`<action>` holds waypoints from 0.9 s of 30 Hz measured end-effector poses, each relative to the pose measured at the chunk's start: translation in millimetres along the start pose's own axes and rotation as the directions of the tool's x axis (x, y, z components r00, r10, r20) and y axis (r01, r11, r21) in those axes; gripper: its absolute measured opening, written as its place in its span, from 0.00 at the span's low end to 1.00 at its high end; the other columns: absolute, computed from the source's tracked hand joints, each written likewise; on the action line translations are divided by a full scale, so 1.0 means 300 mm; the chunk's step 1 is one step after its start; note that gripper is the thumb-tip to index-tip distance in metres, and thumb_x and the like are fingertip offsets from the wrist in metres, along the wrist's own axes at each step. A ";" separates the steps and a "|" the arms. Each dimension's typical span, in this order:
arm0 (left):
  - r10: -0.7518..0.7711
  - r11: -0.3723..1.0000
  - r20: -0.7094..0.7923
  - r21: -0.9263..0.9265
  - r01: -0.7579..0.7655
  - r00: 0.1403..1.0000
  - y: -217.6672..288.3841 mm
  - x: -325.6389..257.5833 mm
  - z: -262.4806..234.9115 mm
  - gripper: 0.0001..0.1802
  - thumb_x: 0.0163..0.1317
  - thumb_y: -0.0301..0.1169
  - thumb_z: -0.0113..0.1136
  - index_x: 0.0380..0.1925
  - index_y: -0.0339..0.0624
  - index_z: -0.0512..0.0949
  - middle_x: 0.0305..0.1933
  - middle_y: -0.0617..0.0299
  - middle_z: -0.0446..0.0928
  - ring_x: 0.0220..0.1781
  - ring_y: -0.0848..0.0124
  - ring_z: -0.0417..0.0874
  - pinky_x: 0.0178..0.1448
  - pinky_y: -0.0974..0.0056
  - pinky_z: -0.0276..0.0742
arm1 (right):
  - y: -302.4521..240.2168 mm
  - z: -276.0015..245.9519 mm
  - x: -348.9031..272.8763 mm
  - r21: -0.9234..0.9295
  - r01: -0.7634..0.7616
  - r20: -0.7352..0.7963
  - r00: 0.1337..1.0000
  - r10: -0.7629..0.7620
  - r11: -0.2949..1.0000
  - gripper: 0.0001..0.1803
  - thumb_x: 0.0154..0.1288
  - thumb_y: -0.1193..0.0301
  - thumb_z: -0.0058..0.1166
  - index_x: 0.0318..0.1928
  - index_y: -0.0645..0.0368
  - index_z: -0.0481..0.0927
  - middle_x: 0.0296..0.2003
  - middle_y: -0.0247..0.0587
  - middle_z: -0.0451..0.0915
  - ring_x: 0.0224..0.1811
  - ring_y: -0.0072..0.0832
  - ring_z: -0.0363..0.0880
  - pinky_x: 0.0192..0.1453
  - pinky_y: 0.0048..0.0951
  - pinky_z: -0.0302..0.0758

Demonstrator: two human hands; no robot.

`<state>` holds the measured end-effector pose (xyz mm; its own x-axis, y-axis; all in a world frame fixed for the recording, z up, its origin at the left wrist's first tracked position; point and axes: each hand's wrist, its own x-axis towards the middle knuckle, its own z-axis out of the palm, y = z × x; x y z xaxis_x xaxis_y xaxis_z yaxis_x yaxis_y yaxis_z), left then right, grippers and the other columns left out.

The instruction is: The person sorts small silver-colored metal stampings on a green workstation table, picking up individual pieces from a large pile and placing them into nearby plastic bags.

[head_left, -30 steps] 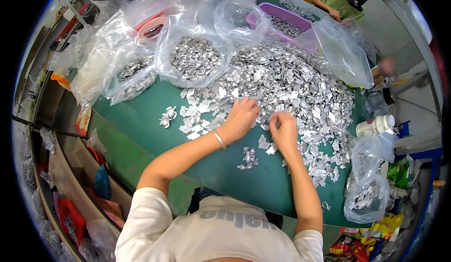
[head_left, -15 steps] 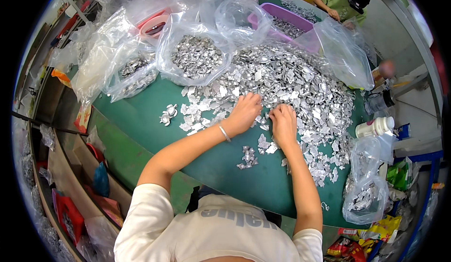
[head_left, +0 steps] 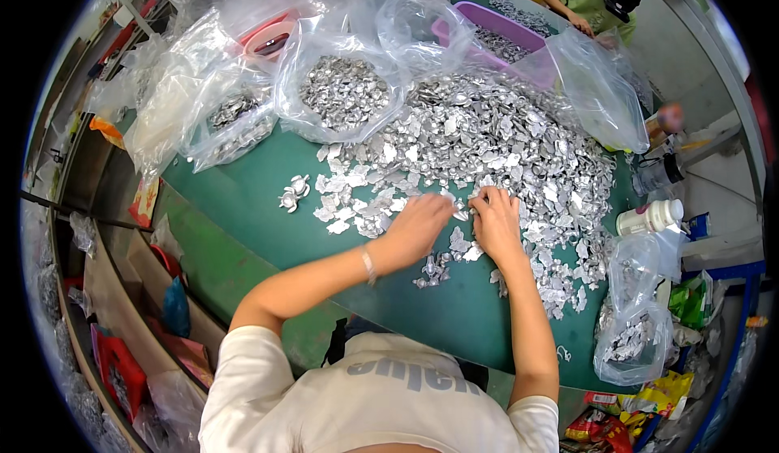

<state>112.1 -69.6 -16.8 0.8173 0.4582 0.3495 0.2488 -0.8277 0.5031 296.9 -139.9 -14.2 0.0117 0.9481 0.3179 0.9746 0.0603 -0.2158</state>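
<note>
A large heap of small silver metal pieces spreads over the green table in front of me. At its near edge my left hand is closed, its fingertips bunched and a little blurred. Close on its right, my right hand reaches down with fingers and thumb drawn together. A small shiny metal piece shows between the two sets of fingertips; what either hand pinches is too small to make out. Below my left hand lies a little cluster of metal pieces. Another small group of rounded metal pieces sits farther left.
Behind the heap stand an open clear bag of metal pieces and a purple bin. On the right are a white bottle and a knotted plastic bag. Across the table a person in green works.
My left hand has come back toward me from the heap, its forearm lowered over the table's near side. My right hand has shifted slightly right and stays by the heap's edge.
</note>
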 end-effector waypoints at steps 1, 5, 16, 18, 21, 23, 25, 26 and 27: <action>0.005 0.998 -0.037 0.057 -0.003 0.999 -0.021 0.060 0.020 0.17 0.55 0.22 0.54 0.47 0.39 0.75 0.50 0.56 0.72 0.52 0.59 0.70 0.53 0.58 0.64 | 0.008 0.005 -0.005 -0.006 -0.013 -0.011 1.000 0.013 1.000 0.10 0.49 0.77 0.59 0.36 0.57 0.80 0.36 0.37 0.73 0.44 0.36 0.70 0.47 0.36 0.63; 0.104 0.963 -0.037 0.254 -0.091 0.994 -0.096 0.185 0.074 0.15 0.51 0.22 0.53 0.41 0.38 0.77 0.46 0.57 0.71 0.49 0.62 0.70 0.49 0.61 0.63 | -0.001 -0.047 -0.019 0.205 -0.115 -0.032 0.992 0.124 0.972 0.10 0.50 0.76 0.61 0.36 0.60 0.79 0.36 0.43 0.77 0.42 0.40 0.73 0.48 0.39 0.66; 0.130 0.972 -0.035 0.202 -0.121 0.991 -0.114 0.180 0.061 0.12 0.49 0.22 0.58 0.36 0.38 0.75 0.45 0.56 0.70 0.48 0.59 0.70 0.48 0.59 0.64 | -0.007 0.006 0.046 0.145 -0.111 -0.012 0.993 0.114 0.983 0.08 0.52 0.76 0.59 0.36 0.61 0.80 0.33 0.43 0.75 0.41 0.41 0.73 0.46 0.40 0.67; 0.075 0.997 -0.067 0.019 -0.073 0.995 -0.092 0.164 0.046 0.12 0.50 0.22 0.59 0.37 0.38 0.75 0.45 0.55 0.71 0.47 0.57 0.71 0.49 0.58 0.67 | 0.007 0.029 0.061 0.000 -0.064 -0.033 0.997 0.063 0.998 0.08 0.53 0.76 0.58 0.36 0.60 0.80 0.34 0.41 0.73 0.43 0.39 0.71 0.46 0.39 0.65; 0.015 0.957 -0.011 -0.288 -0.017 1.000 -0.017 0.045 0.028 0.11 0.52 0.22 0.60 0.37 0.39 0.75 0.43 0.54 0.73 0.46 0.55 0.73 0.50 0.56 0.70 | 0.027 0.042 0.050 0.037 -0.078 -0.053 0.995 0.080 0.996 0.06 0.54 0.75 0.58 0.35 0.60 0.79 0.35 0.40 0.72 0.44 0.39 0.70 0.47 0.38 0.64; 0.052 0.936 0.088 -0.351 -0.018 0.995 0.024 -0.052 0.030 0.11 0.53 0.21 0.59 0.38 0.39 0.76 0.42 0.54 0.73 0.46 0.54 0.73 0.51 0.56 0.70 | 0.000 0.003 0.025 0.155 -0.171 -0.078 0.980 0.184 0.973 0.06 0.55 0.73 0.59 0.34 0.60 0.79 0.35 0.41 0.74 0.44 0.39 0.72 0.47 0.38 0.65; 0.066 0.937 0.182 -0.349 0.001 0.981 0.049 -0.120 0.023 0.11 0.54 0.21 0.58 0.39 0.39 0.77 0.42 0.54 0.73 0.47 0.54 0.73 0.52 0.55 0.70 | -0.021 -0.034 -0.024 0.411 -0.242 0.201 0.964 0.171 0.879 0.07 0.55 0.72 0.60 0.35 0.60 0.79 0.35 0.42 0.76 0.43 0.40 0.73 0.48 0.38 0.67; 0.040 0.947 0.157 -0.322 0.013 0.987 0.048 -0.122 0.010 0.11 0.55 0.21 0.58 0.39 0.39 0.77 0.42 0.54 0.73 0.47 0.54 0.73 0.52 0.55 0.70 | -0.030 -0.058 -0.051 0.509 -0.299 0.331 0.933 0.137 0.807 0.08 0.55 0.72 0.61 0.35 0.60 0.79 0.35 0.42 0.77 0.43 0.40 0.74 0.49 0.38 0.67; 0.018 0.955 0.134 -0.297 0.023 0.991 0.046 -0.116 -0.004 0.11 0.55 0.21 0.58 0.40 0.38 0.77 0.43 0.55 0.73 0.47 0.55 0.73 0.52 0.55 0.69 | -0.048 -0.078 -0.077 0.472 -0.199 0.309 0.950 0.051 0.859 0.08 0.55 0.73 0.61 0.35 0.61 0.79 0.33 0.42 0.77 0.40 0.38 0.74 0.46 0.36 0.69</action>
<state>86.3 -96.5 -21.0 0.8840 0.3959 0.2488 0.1024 -0.6832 0.7230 287.8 -170.1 3.1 -0.0083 0.9999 0.0061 0.7293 0.0103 -0.6842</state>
